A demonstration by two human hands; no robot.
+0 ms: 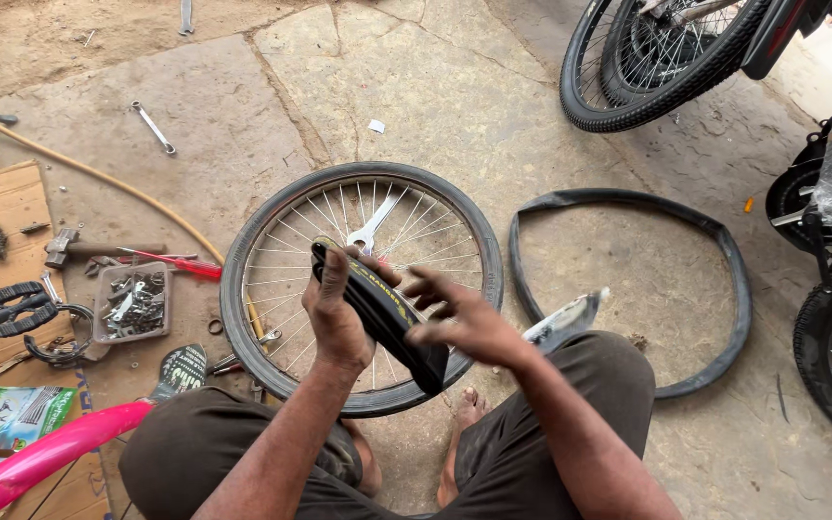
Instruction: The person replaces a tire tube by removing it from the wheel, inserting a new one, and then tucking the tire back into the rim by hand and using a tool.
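My left hand grips a folded black inner tube with a yellow stripe, held above a spoked bicycle wheel that lies flat on the stone ground. My right hand is at the tube's right side, fingers spread and blurred, touching its edge. A silver spanner lies on the wheel's spokes. A clear plastic wrapper rests by my right knee.
A loose black tyre lies to the right. Standing bicycle wheels are at the top right and right edge. At left sit a tray of small metal parts, a red screwdriver, a hammer, pedals, cardboard and a pink mudguard.
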